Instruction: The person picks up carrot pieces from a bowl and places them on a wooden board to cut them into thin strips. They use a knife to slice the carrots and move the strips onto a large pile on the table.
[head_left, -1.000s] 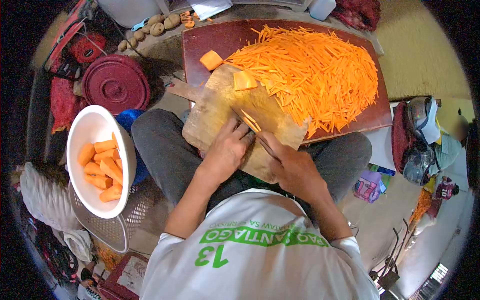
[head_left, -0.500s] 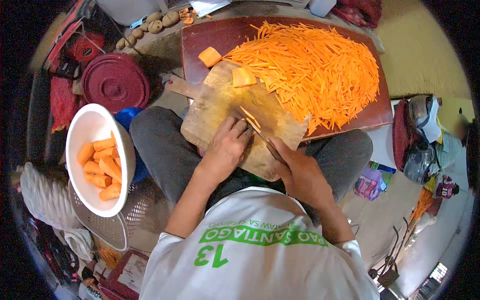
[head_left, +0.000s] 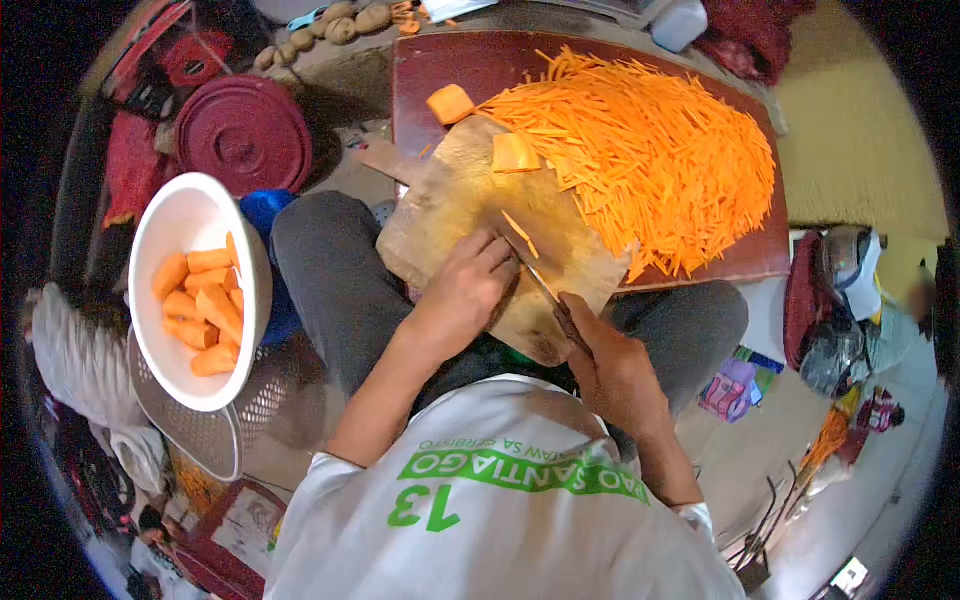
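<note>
My right hand [head_left: 622,368] grips a knife [head_left: 543,285] by its handle, the blade slanting across the wooden cutting board [head_left: 445,200]. On the board, my left hand [head_left: 468,290] has its fingers curled down close beside the blade; whatever is under them is hidden. Thin carrot strips [head_left: 520,234] lie just past the blade. A carrot chunk [head_left: 515,153] sits at the far side of the board, and another carrot block [head_left: 450,104] rests on the dark red table. Beyond the board spreads a large heap of carrot sticks [head_left: 660,150].
To the left stands a white bowl [head_left: 146,300] holding several peeled carrot pieces [head_left: 215,305], above a perforated grey basket [head_left: 200,440]. A dark red round lid [head_left: 245,135] is behind it. Potatoes [head_left: 342,30] lie at the back. The red table [head_left: 440,62] supports part of the board.
The view has turned slightly, shifting the board and heap rightward in the picture. Both hands stay at the board, and the knife remains in my right hand beside my left fingers.
</note>
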